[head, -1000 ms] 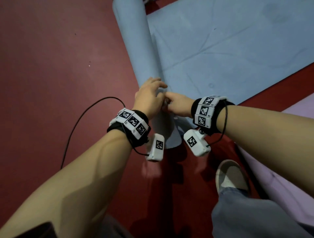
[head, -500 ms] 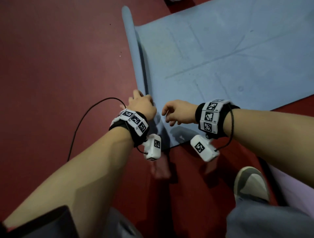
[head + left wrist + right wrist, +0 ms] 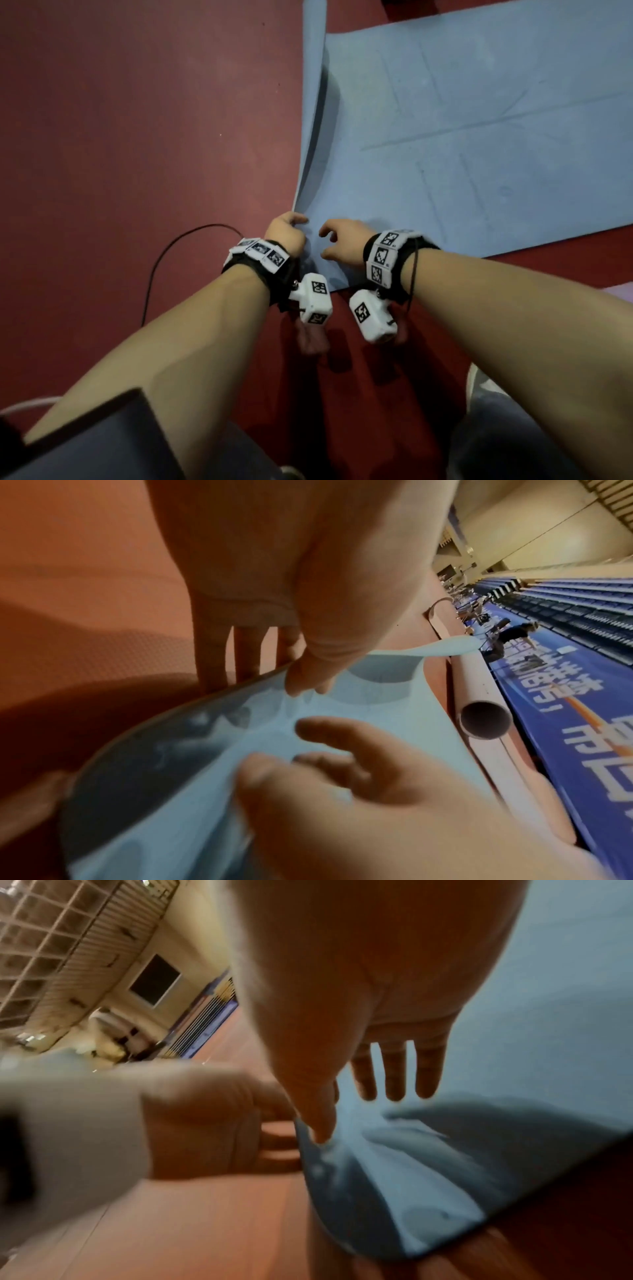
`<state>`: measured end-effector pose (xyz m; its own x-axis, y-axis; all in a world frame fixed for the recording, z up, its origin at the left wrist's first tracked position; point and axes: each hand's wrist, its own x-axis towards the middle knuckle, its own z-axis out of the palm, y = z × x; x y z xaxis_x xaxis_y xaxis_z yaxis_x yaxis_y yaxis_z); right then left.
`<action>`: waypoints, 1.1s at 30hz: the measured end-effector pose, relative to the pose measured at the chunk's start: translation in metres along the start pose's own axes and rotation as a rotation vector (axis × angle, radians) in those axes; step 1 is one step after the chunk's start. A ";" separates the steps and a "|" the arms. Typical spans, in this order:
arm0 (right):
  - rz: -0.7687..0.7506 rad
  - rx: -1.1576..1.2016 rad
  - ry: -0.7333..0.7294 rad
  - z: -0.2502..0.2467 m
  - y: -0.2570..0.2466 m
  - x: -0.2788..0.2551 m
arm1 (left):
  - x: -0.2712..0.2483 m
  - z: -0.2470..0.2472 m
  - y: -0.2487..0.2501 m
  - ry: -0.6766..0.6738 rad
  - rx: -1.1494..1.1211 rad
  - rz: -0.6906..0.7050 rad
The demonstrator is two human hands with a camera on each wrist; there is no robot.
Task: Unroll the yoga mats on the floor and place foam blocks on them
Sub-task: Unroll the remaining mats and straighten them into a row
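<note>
A dark red floor (image 3: 120, 154) carries the blue yoga mat (image 3: 479, 120), spread flat except for its left end, which curls up off the floor. At the near corner of that raised end the left hand (image 3: 286, 233) pinches the mat's edge, thumb on top and fingers (image 3: 246, 656) beneath, while the right hand (image 3: 342, 241) hovers just beside it over the mat with its fingers (image 3: 394, 1069) loosely bent and holding nothing. A pale rolled mat (image 3: 484, 718) lies on the floor beyond the blue one, seen in the left wrist view.
</note>
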<state>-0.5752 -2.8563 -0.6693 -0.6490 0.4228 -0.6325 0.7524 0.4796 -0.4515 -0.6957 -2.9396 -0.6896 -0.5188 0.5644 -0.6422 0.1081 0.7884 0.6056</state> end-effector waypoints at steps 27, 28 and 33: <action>-0.116 -0.188 0.263 0.064 0.023 0.010 | -0.010 -0.013 -0.007 -0.284 -0.158 -0.259; -0.119 -0.192 0.261 0.063 0.022 0.010 | -0.011 -0.016 -0.006 -0.300 -0.169 -0.262; -0.119 -0.224 0.355 0.063 0.021 0.010 | -0.012 -0.025 -0.005 -0.420 -0.302 -0.340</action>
<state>-0.5593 -2.8908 -0.7252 -0.7579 0.5738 -0.3104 0.6521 0.6798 -0.3356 -0.7108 -2.9563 -0.6728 -0.0967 0.3901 -0.9157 -0.2816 0.8717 0.4011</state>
